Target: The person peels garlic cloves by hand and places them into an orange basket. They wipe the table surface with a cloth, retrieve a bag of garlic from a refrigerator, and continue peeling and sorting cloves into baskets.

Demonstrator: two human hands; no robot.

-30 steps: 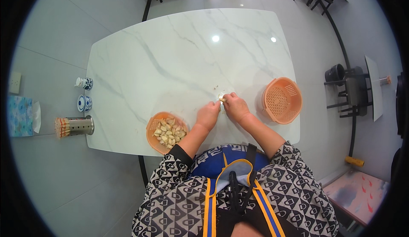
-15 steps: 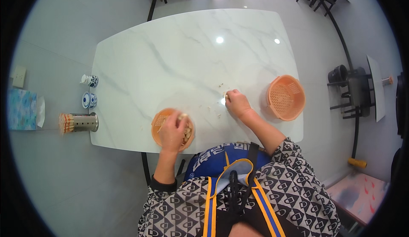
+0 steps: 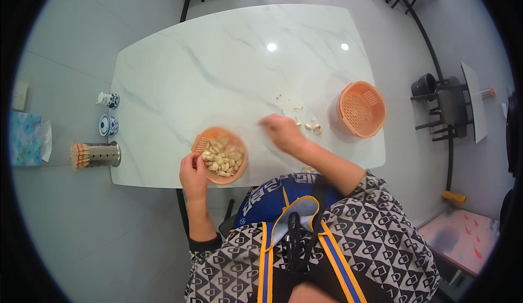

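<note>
An orange plastic basket (image 3: 197, 139) at the near edge of the table holds many pale garlic cloves (image 3: 223, 156). Its left rim is pinched between the thumb and fingers of my left hand (image 3: 193, 171). My right hand (image 3: 282, 132) is over the table, to the right of this basket. Motion smears its fingers, so whether they hold anything does not show. Beside its wrist lie a few loose cloves (image 3: 309, 127) on the tabletop. Bits of peel (image 3: 297, 108) are scattered beyond them.
A second orange basket (image 3: 362, 107), deeper, stands at the table's right side. Along the left edge are a metal holder of sticks (image 3: 101, 155), a blue-and-white lidded jar (image 3: 108, 125) and a small blue-and-white pot (image 3: 110, 100). The marble-patterned table (image 3: 218, 47) has rounded corners.
My left hand has gone from above the cloves to the basket's left rim. My right hand has moved left toward that basket, and the loose cloves now show. The whole view has shifted slightly.
</note>
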